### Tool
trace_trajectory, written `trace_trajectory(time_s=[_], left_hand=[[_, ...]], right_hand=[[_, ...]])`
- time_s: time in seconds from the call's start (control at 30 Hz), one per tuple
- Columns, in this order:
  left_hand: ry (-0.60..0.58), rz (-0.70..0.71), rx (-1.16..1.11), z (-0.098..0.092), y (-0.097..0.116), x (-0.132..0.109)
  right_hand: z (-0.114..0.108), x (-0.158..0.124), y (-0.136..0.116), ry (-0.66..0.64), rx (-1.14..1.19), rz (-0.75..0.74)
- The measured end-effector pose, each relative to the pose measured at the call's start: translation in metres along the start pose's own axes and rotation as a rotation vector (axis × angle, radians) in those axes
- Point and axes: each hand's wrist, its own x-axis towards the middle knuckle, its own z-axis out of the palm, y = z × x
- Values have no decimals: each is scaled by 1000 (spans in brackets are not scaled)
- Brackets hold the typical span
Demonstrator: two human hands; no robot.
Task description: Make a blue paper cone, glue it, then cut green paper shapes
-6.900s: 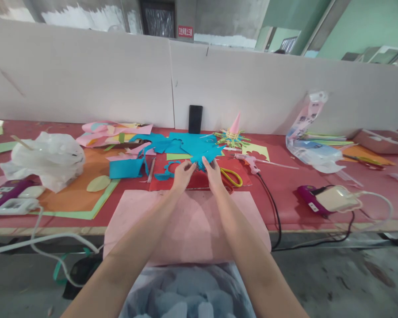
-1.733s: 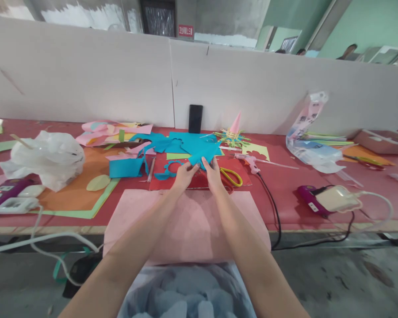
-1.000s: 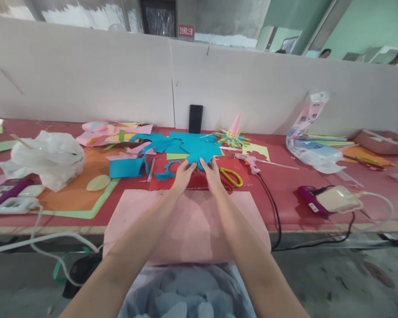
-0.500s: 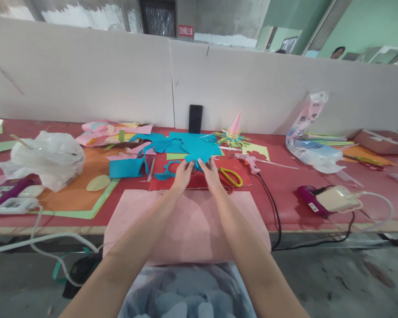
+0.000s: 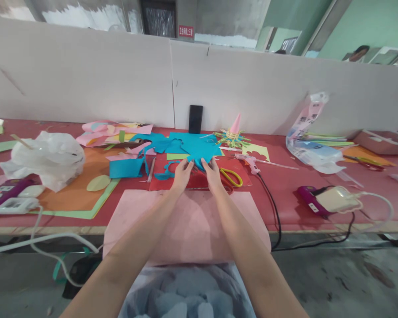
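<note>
My left hand [image 5: 183, 173] and my right hand [image 5: 213, 173] work close together at the middle of the table. Between their fingertips they pinch a small piece of blue paper [image 5: 199, 164], which looks bent or folded. Its upper edge blends with the blue sheets [image 5: 185, 141] lying behind, so where it ends is hard to tell. Red paper [image 5: 199, 180] lies under both hands. Yellow-handled scissors [image 5: 232, 177] rest just right of my right hand, their blades partly hidden. A cut blue ring-shaped scrap [image 5: 167, 172] lies left of my left hand.
Farther right are a pink glue gun [image 5: 252, 164] with a black cord, and a pink paper cone [image 5: 235, 125] on green strips. A phone [image 5: 195, 119] leans on the white partition [image 5: 119, 79]. Leftward lie a plastic bag [image 5: 48, 154] and a power strip [image 5: 6, 194].
My fingers have shifted slightly on the blue paper, turning or bending it a little. In the background, a person beyond the partition has moved right.
</note>
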Motion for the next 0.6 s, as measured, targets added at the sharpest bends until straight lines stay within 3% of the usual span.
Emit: trace_trajectory(time_s=[0.27, 0.6], left_hand=[[-48, 36, 100, -2, 2, -3], [-134, -96, 209, 0, 0, -4]], right_hand=[[1, -3, -9, 79, -260, -3], [1, -1, -9, 87, -124, 7]])
